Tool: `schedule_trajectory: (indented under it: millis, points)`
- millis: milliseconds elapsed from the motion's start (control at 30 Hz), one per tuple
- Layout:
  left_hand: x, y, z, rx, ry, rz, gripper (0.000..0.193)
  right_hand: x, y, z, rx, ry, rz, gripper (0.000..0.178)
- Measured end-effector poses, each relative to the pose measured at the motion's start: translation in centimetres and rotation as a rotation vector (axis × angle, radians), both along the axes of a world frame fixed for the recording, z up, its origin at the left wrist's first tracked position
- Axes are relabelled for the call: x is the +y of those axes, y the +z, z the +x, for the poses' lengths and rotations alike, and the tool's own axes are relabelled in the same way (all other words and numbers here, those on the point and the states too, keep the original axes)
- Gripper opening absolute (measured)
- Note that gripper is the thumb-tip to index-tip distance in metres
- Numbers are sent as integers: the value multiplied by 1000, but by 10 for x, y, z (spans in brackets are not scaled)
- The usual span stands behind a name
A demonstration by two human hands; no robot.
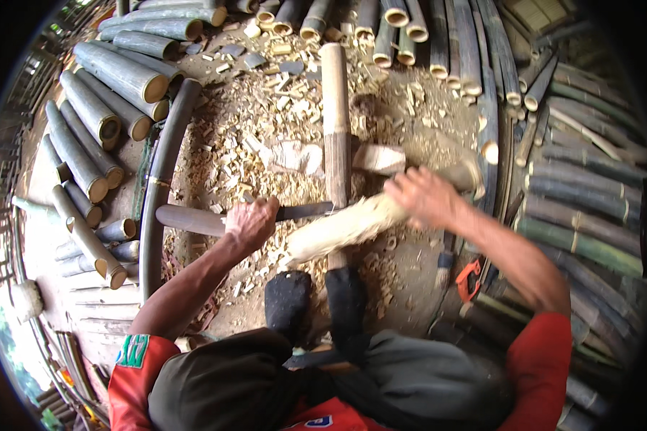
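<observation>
My left hand [252, 224] is closed round a knife near where its handle meets the blade. The long brown handle [190, 219] sticks out to the left, and the dark blade [305, 210] points right, its tip by the workpiece. My right hand [425, 197] grips a thick pale bamboo piece [345, 228] from above, slightly blurred. Its near left part is rough and shaved; the far right end keeps a brownish rim. The piece lies slanted across a wooden pole [336, 100] that runs away from me between my feet [287, 298].
Wood shavings [230, 151] cover the ground around a pale block [381, 158] under the pole. Cut bamboo tubes [122, 72] lie in rows left and far; bamboo lengths [582, 194] are stacked right. An orange-handled tool [469, 280] and a brush [445, 266] lie at right.
</observation>
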State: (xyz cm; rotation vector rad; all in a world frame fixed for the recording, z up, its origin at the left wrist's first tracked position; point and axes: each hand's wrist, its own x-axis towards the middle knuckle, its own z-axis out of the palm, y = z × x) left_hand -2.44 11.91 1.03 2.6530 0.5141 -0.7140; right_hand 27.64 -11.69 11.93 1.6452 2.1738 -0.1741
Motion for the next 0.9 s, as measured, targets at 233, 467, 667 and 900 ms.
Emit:
schedule_trajectory:
  millis: [233,467,667,900]
  points:
    - [2,-21,-4,-122,-29,23,8,-7,-23,0,556,186,402,50]
    - [-2,-22,-24,-590,-61,170,36,-17,15,13,371,-217,276,73]
    - [45,-12,6,-530,48,-690,36,-10,54,-11,975,-902,497,67]
    - [77,35,54,-503,88,-470,60,-29,49,-24,1313,-1225,489,78]
